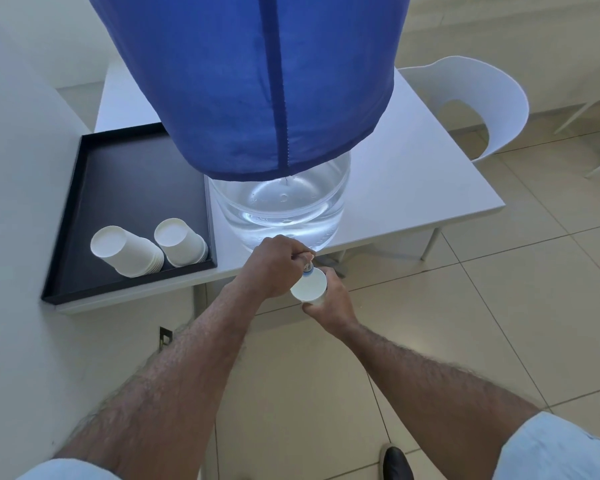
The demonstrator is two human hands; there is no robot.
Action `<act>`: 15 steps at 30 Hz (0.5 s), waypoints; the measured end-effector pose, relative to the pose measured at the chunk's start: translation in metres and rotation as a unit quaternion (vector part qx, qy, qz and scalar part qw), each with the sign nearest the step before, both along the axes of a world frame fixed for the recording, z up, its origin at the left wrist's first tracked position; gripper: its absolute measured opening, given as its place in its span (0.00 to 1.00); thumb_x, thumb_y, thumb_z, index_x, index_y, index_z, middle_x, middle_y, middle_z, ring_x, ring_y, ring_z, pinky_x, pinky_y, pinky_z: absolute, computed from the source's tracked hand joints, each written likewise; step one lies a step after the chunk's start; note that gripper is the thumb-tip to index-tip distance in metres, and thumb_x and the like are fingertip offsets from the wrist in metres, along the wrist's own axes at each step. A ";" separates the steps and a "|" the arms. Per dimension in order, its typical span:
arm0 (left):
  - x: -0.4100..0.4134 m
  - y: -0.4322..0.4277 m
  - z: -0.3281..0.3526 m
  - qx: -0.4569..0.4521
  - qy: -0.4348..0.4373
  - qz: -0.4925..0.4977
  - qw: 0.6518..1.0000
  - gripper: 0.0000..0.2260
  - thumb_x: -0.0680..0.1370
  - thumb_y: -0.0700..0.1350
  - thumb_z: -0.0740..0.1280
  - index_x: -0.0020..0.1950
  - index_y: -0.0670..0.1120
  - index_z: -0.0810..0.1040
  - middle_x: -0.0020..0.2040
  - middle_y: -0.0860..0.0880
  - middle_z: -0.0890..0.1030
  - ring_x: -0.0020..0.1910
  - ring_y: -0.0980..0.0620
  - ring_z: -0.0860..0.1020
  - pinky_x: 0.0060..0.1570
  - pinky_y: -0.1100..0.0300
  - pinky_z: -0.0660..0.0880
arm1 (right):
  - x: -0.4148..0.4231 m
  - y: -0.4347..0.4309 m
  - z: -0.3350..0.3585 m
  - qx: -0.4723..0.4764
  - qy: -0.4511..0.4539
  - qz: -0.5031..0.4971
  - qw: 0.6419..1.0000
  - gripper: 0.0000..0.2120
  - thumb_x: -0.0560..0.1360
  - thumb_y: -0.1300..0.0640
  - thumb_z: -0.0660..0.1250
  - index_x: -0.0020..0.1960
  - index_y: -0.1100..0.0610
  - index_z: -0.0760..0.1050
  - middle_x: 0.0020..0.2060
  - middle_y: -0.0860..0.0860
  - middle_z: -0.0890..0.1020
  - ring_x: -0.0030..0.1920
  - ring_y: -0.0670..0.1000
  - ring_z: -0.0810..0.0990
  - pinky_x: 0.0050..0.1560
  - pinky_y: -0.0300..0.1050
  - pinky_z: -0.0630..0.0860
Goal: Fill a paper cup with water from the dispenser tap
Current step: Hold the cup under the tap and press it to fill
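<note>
A big clear water bottle [281, 209] stands at the table's front edge, its upper part wrapped in a blue cloth cover [250, 77]. Its small tap [308, 268] juts out past the edge. My left hand [274, 265] is closed on the tap from above. My right hand [329, 299] holds a white paper cup [309, 285] upright right under the tap, fingers wrapped around its far side. The cup's open mouth faces up; whether water is flowing I cannot tell.
A black tray [84, 209] lies on the white table [423, 168] to the left, holding two stacks of upturned paper cups [127, 251]. A white chair [478, 102] stands at the far right. A wall runs along the left. Tiled floor lies below.
</note>
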State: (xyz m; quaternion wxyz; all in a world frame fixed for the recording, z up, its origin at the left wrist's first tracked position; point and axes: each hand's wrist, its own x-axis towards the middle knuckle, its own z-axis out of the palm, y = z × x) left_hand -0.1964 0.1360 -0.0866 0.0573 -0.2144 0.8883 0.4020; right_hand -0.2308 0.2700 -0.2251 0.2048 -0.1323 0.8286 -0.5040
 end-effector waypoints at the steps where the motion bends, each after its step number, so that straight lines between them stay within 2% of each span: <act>1: 0.000 0.000 0.000 -0.001 -0.001 -0.001 1.000 0.09 0.78 0.47 0.65 0.50 0.50 0.86 0.25 0.68 0.76 0.25 0.72 0.72 0.25 0.73 0.62 | 0.000 0.000 -0.002 0.000 0.000 -0.001 1.000 0.29 0.62 0.63 0.77 0.58 0.46 0.70 0.52 0.48 0.81 0.51 0.50 0.79 0.45 0.39 0.76; 4: -0.001 0.000 0.001 -0.014 -0.007 -0.006 1.000 0.10 0.78 0.47 0.65 0.51 0.51 0.86 0.30 0.64 0.77 0.25 0.69 0.74 0.27 0.69 0.65 | -0.002 -0.001 -0.006 0.000 0.002 -0.002 1.000 0.29 0.62 0.62 0.78 0.57 0.46 0.70 0.52 0.48 0.81 0.52 0.50 0.79 0.46 0.40 0.76; 8: -0.001 -0.001 -0.001 -0.013 -0.016 -0.020 1.000 0.10 0.78 0.47 0.65 0.52 0.52 0.86 0.47 0.56 0.85 0.42 0.58 0.79 0.42 0.62 0.75 | -0.001 0.000 -0.012 0.004 0.005 -0.002 1.000 0.29 0.62 0.62 0.78 0.59 0.50 0.71 0.52 0.49 0.80 0.52 0.51 0.79 0.46 0.40 0.75; 9: -0.001 -0.002 -0.002 -0.010 -0.015 -0.020 1.000 0.10 0.78 0.47 0.65 0.52 0.52 0.86 0.47 0.56 0.85 0.41 0.58 0.79 0.41 0.62 0.74 | -0.001 0.001 -0.013 0.004 0.004 -0.003 1.000 0.29 0.62 0.62 0.78 0.59 0.50 0.71 0.52 0.49 0.80 0.52 0.51 0.79 0.45 0.40 0.75; 12: -0.001 -0.002 -0.003 -0.013 -0.010 -0.020 1.000 0.10 0.78 0.47 0.65 0.53 0.52 0.85 0.37 0.61 0.80 0.29 0.62 0.72 0.32 0.67 0.66 | -0.002 0.002 -0.014 0.002 0.005 -0.006 1.000 0.28 0.62 0.62 0.78 0.58 0.50 0.71 0.51 0.49 0.81 0.52 0.52 0.79 0.44 0.39 0.74; 15: 0.000 -0.002 -0.003 -0.016 -0.009 -0.016 1.000 0.10 0.78 0.47 0.64 0.53 0.52 0.85 0.34 0.63 0.78 0.26 0.66 0.73 0.28 0.71 0.64 | -0.001 0.003 -0.014 0.005 0.006 -0.005 1.000 0.29 0.62 0.61 0.78 0.58 0.50 0.71 0.51 0.48 0.80 0.52 0.51 0.79 0.44 0.38 0.74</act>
